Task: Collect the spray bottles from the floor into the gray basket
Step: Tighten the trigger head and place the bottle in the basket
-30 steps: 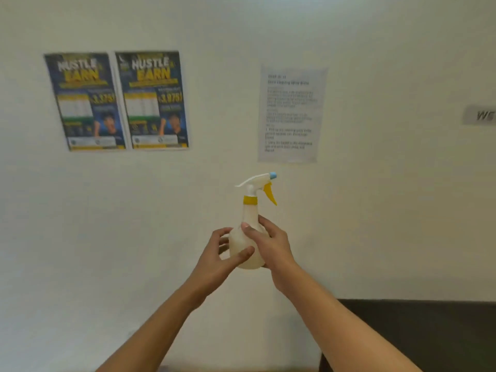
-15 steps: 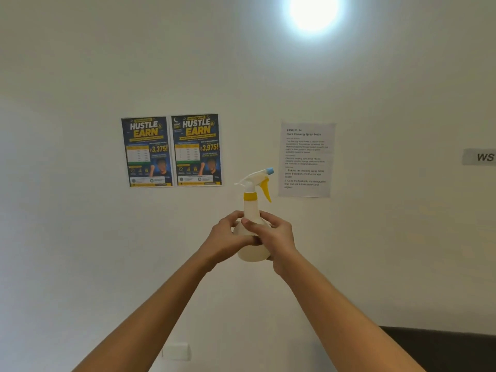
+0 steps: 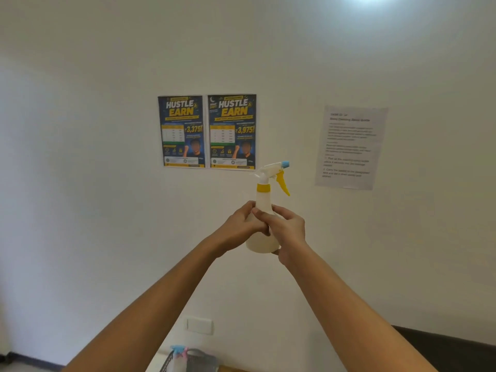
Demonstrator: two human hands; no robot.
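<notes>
Held up at arm's length in front of a white wall (image 3: 80,183), the spray bottle (image 3: 264,210) stands upright near the centre of the view, its yellow trigger (image 3: 283,183) and blue nozzle tip (image 3: 285,164) pointing toward 3 o'clock. The left hand (image 3: 241,226) wraps its fingers round the bottle's shoulder from the 9 o'clock side, and the right hand (image 3: 288,232) curls round the body from 3 o'clock, its thumb lying across the front. The translucent body looks like thin, stiff plastic; no liquid line is visible, so it is probably light, though I cannot tell how full it is. The smooth rounded wall could slip in a loose hold; the narrow neck under the yellow collar (image 3: 263,188) seems the surest place to grip. The gray basket (image 3: 198,361) shows at 6 o'clock, at the bottom edge, with a blue and pink sprayer head (image 3: 179,350) poking out of it.
</notes>
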